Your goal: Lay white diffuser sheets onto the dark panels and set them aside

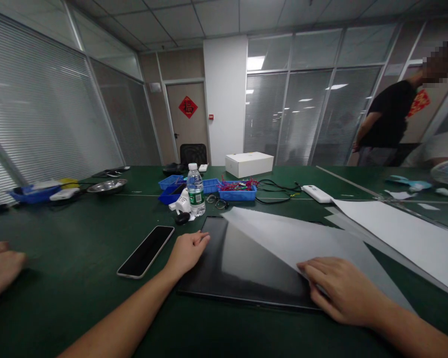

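A flat black glossy panel [209, 271] lies on the green table in front of me. My left hand [186, 251] rests by its left edge with fingers curled and thumb against them; whether anything sits between them is hidden. A thin, whitish translucent sheet [280, 231] slants across the panel's right part, covering it. My right hand [338, 288] pinches the near edge of this sheet between thumb and fingers, low over the panel's right side. Left of the panel is a phone [146, 252] with a dark screen.
Beyond the panel stand a water bottle [196, 191], a black mouse [182, 218] and a blue tray of red wires [237, 193]. More white sheets [399, 228] lie at right. A white box [249, 164] is farther back. Another person's hand [2, 268] rests at far left; someone [388, 117] stands at right.
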`<action>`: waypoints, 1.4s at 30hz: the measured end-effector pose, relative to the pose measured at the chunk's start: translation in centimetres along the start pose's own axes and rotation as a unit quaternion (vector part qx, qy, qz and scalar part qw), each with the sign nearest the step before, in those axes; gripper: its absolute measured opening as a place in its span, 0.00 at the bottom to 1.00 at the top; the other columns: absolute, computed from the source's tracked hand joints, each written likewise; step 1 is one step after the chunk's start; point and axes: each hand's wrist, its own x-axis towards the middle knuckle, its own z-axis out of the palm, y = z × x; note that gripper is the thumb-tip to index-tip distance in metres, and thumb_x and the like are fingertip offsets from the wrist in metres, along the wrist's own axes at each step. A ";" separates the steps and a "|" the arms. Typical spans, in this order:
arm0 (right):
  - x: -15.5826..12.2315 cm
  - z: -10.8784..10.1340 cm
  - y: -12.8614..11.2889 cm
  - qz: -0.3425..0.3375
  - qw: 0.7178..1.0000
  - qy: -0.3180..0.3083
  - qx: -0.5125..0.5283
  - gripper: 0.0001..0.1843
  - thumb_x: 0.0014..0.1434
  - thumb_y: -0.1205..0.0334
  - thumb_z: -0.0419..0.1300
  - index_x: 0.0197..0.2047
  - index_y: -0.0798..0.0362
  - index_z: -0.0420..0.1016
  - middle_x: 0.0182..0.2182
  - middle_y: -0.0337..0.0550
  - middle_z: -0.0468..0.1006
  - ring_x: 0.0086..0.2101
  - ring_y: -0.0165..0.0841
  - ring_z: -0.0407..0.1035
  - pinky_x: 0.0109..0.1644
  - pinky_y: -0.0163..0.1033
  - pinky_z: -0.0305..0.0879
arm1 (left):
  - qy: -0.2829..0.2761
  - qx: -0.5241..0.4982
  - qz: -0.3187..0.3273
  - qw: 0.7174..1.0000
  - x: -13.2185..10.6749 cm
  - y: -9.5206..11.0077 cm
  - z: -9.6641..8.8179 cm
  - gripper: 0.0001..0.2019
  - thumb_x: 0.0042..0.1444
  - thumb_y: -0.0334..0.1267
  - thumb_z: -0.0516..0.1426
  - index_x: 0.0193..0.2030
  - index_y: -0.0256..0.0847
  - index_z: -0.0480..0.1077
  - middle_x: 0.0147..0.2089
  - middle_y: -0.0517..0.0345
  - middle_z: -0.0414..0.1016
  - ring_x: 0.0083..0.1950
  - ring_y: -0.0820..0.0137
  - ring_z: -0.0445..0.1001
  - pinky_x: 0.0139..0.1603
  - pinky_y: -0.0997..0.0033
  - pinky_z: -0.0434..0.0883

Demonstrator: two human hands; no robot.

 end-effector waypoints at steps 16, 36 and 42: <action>-0.4 -1.2 0.6 -0.085 0.991 -0.012 0.098 0.11 0.66 0.62 0.52 0.43 0.54 0.75 0.47 0.48 0.81 0.45 0.35 0.76 0.50 0.42 0.72 | 0.017 -0.093 -0.062 0.994 0.2 0.7 0.1 0.21 0.56 0.55 0.56 0.18 0.46 0.67 0.44 0.53 0.86 0.60 0.51 0.77 0.54 0.60 0.73; -0.4 -2.0 0.9 -0.060 0.984 -0.090 0.141 0.18 0.65 0.58 0.55 0.56 0.51 0.75 0.58 0.48 0.76 0.55 0.38 0.70 0.62 0.49 0.66 | -0.087 0.056 0.073 0.992 -0.8 1.9 0.9 0.23 0.54 0.42 0.57 0.15 0.47 0.48 0.56 0.54 0.81 0.68 0.57 0.71 0.74 0.55 0.58; -0.6 -1.7 0.9 -0.073 0.982 -0.088 0.149 0.26 0.61 0.48 0.60 0.58 0.52 0.73 0.58 0.51 0.75 0.54 0.43 0.70 0.59 0.52 0.66 | -0.082 0.074 0.056 0.992 -0.8 2.4 0.7 0.24 0.53 0.45 0.59 0.14 0.47 0.51 0.60 0.56 0.78 0.68 0.53 0.70 0.72 0.52 0.62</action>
